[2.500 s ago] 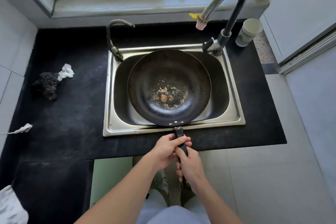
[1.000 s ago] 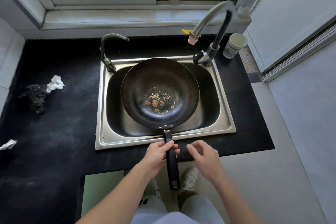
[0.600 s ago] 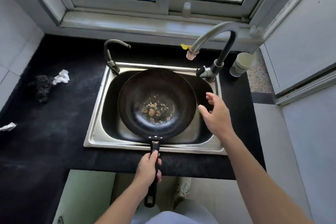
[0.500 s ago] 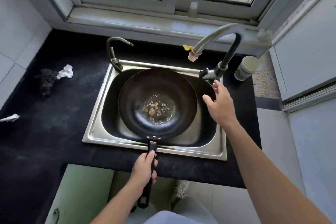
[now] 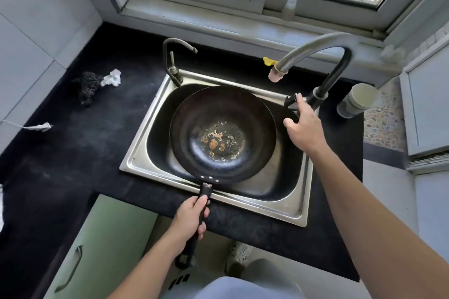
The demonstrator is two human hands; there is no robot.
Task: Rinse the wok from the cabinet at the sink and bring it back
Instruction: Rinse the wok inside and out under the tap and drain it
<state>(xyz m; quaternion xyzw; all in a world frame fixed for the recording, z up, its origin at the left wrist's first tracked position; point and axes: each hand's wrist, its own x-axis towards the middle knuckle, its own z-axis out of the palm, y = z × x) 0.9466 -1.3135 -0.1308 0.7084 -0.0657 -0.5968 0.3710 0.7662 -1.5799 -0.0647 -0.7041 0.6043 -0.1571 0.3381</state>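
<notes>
A dark wok (image 5: 201, 126) with brown food bits at its bottom sits in the steel sink (image 5: 143, 145). Its black handle sticks out over the sink's front rim. My left hand (image 5: 192, 218) grips that handle. My right hand (image 5: 303, 126) reaches to the base of the tall curved faucet (image 5: 323, 60), with its fingertips on the faucet's black lever (image 5: 291, 101). The spout with its pink tip hangs over the wok's far right rim. No water is running.
A smaller second tap (image 5: 173, 60) stands at the sink's back left. A cup (image 5: 354, 101) sits right of the faucet. On the black counter (image 5: 73, 153) lie a dark scrubber (image 5: 88, 86) and crumpled white paper (image 5: 111, 77). A green cabinet door (image 5: 97, 250) is below.
My right hand let go of the wok handle and moved up and right to the faucet lever. My left hand keeps hold of the handle. The wok stayed in the sink.
</notes>
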